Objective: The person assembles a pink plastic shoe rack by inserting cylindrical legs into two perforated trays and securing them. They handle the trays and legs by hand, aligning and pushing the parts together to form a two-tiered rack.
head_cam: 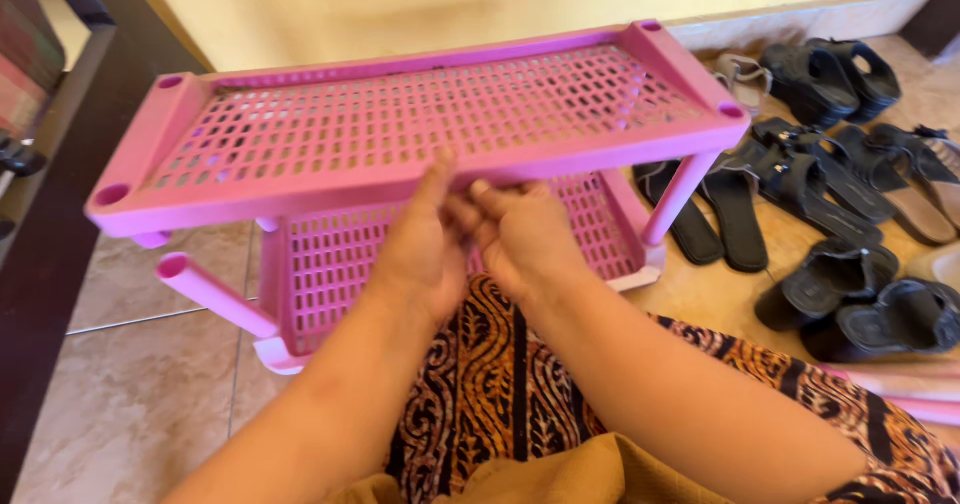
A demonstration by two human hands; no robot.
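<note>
Pink plastic shoe rack [400,124], two perforated shelves, directly ahead of both hands, upper shelf tilted; loose pink post [215,296] jutting out left of the left hand; dark sandals [820,174] on tiled floor well right of the right hand; left hand [425,249] and right hand [520,234], side by side, fingers curled and pinching the upper shelf's front edge

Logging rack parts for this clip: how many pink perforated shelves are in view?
2: the upper shelf, its front edge held by both hands, and the lower shelf beneath, partly hidden. More may lie out of frame.
</note>
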